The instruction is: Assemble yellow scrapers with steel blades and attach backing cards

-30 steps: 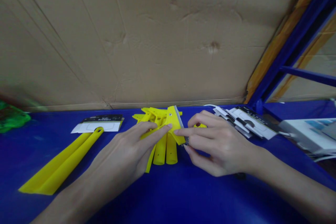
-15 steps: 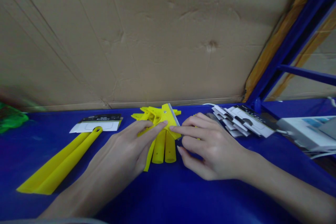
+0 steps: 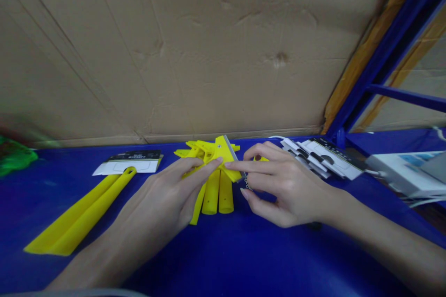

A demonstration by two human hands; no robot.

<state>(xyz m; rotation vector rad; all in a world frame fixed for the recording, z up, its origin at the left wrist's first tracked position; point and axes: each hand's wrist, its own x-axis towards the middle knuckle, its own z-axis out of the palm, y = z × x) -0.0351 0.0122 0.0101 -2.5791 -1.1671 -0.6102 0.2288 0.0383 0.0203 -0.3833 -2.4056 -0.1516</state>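
Head view: our left hand (image 3: pixel 163 190) and right hand (image 3: pixel 285 185) on yellow plastic scrapers (image 3: pixel 223 155)

We rest our left fingers (image 3: pixel 195 171) on the pile, open and nearly flat. Our right index fingertip (image 3: pixel 232 164) touches its yellow blade end, while the other fingers curve in a narrow grip beside a small metal chain (image 3: pixel 246 183); we cannot tell whether they hold it. The pile lies mid-edge on a blue table (image 3: pixel 223 255), with 2 round handles (image 3: pixel 211 192) pointing toward us. A separate yellow scraper (image 3: pixel 80 216) lies left, below a white-and-black card (image 3: pixel 134 163); a stack of cards (image 3: pixel 322 160) sits right. Their dark printed bands are too blurred to read.
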